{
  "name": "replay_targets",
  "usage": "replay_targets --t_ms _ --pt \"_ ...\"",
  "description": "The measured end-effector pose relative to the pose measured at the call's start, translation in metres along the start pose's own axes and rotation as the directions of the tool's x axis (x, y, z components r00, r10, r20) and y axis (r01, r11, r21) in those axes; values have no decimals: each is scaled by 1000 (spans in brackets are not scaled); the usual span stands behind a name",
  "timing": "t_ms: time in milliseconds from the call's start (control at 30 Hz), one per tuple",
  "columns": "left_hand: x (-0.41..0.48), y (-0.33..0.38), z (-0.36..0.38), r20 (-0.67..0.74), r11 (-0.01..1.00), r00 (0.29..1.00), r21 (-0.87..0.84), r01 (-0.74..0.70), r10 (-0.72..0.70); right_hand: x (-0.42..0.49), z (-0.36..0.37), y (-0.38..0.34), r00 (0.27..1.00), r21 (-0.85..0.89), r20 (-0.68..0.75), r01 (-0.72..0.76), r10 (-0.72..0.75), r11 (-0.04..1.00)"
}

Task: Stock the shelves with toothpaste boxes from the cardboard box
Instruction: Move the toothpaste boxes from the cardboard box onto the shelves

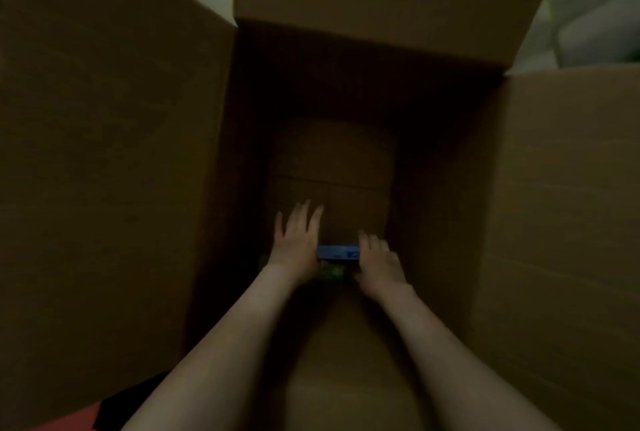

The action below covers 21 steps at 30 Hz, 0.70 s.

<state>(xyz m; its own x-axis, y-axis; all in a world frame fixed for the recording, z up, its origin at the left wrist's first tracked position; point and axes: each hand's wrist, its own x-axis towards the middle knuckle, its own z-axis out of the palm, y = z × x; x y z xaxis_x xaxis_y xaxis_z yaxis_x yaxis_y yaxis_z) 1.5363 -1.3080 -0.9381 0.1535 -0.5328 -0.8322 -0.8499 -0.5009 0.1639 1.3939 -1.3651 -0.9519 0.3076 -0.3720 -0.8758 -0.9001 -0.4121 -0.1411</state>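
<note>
Since there's only the head view to go on, and it's dim, I read what I can. Both bare arms reach deep into the open cardboard box [554, 222], flaps [104, 153] folded out L and R. The blue toothpaste box [337, 253] lies crosswise near the bottom, close to the near wall, between the two hands.

The left hand [296, 240] is flat, fingers straight and spread, pointing fwd. Its palm edge touches the L end of the blue box and it grips nothing. The right hand [379, 257] sits at the R end with fingers bent over that end, so it looks to have hold of it, though blur hides the thumb.

Something green [332, 271] shows just under the blue box, prob another pack, but I can't say for sure. A red patch [93, 416] shows outside the box, bottom L. The shelves aren't in view.

I judge the step to be the pick-up, not yet lifted. To do it well:
- Close the L fingers on the L end, or let the R hand take it alone with a firm pinch.
- Lift straight up, clear of the walls.
- Don't crush the thin carton.
- Check what's left at the bottom, as stock looks nearly gone.
</note>
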Motion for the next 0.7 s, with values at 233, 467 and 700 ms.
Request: replay_targets --t_ms 233,467,700 --pt "81 -12 69 160 976 987 216 -15 -20 92 63 -1 968 -301 232 168 -99 939" --pt "88 -31 96 54 973 999 229 -15 3 109 91 -4 924 -423 57 366 -379 829" --pt "83 -39 94 1 972 1000 236 22 -23 126 73 0 915 -542 -192 202 -354 816"
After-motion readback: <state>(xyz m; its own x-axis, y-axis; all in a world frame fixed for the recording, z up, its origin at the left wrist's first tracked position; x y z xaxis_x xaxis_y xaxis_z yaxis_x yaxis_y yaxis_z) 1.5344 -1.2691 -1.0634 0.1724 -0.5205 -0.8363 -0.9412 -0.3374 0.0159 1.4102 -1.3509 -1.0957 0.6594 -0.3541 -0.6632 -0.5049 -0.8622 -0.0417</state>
